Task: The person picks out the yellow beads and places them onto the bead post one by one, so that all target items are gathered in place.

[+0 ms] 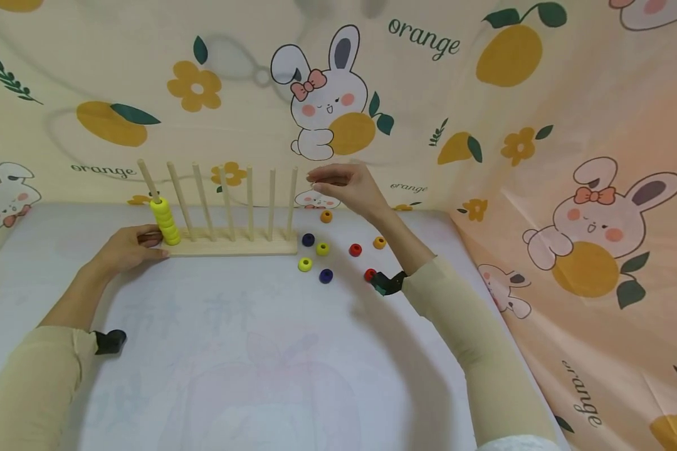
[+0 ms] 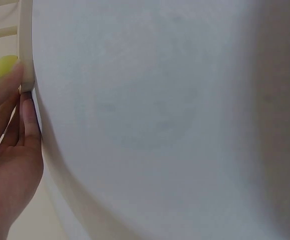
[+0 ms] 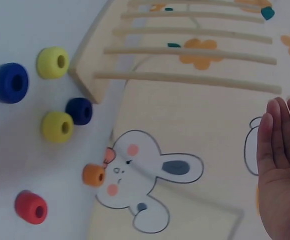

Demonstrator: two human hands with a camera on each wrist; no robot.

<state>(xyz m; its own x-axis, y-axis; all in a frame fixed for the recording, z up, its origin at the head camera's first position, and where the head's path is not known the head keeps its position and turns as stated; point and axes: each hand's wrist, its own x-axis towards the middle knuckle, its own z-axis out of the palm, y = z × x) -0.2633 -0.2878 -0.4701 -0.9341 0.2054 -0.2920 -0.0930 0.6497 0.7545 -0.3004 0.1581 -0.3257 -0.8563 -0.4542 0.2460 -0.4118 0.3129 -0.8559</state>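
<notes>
A wooden peg rack (image 1: 234, 246) with a row of upright pegs stands at the back of the table. Several yellow beads (image 1: 166, 222) are stacked on its leftmost peg; the other pegs are bare. My left hand (image 1: 125, 247) grips the left end of the rack's base, and the left wrist view shows the thumb and fingers around that end. Beside the top of the rightmost peg (image 1: 292, 203) my right hand (image 1: 350, 186) is raised. Its fingers look straight in the right wrist view, with no bead visible in them.
Loose beads lie right of the rack: yellow (image 1: 304, 264), dark blue (image 1: 326, 275), red (image 1: 355, 250) and orange (image 1: 379, 242). One orange bead (image 1: 326, 216) is near the back edge. A printed cloth (image 1: 231, 75) hangs behind the table and along its right side.
</notes>
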